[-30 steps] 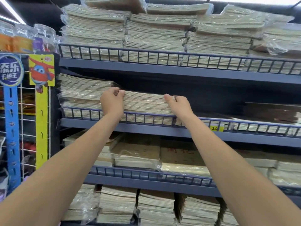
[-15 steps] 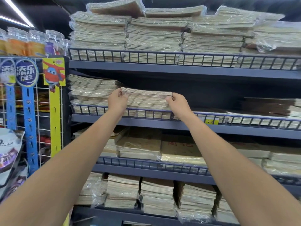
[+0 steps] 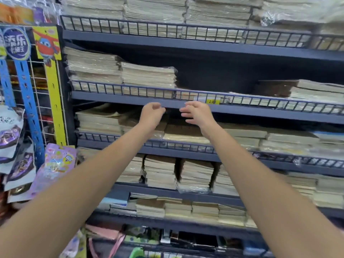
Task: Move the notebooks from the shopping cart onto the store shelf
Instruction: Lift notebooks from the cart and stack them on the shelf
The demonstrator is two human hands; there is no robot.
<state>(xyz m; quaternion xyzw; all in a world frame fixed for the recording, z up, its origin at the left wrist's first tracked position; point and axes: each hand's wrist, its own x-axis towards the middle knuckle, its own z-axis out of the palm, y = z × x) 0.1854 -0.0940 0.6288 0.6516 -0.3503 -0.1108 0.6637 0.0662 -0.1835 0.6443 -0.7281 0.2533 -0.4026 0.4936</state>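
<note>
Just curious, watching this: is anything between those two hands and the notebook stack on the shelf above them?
Only the low wire rail along the shelf front crosses the foot of the notebook stack, which rises above it. The left hand and right hand are empty, just below the shelf edge; nothing else visible intervenes.

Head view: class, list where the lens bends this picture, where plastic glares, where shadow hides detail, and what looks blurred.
Head view: the shelf edge runs slanted and bowed, a wide-angle effect. Head view: the plastic wrap at top right glares white. Head view: the recess beside the notebook stack sits in deep shadow. Head view: the left hand and right hand look slightly smeared.
</note>
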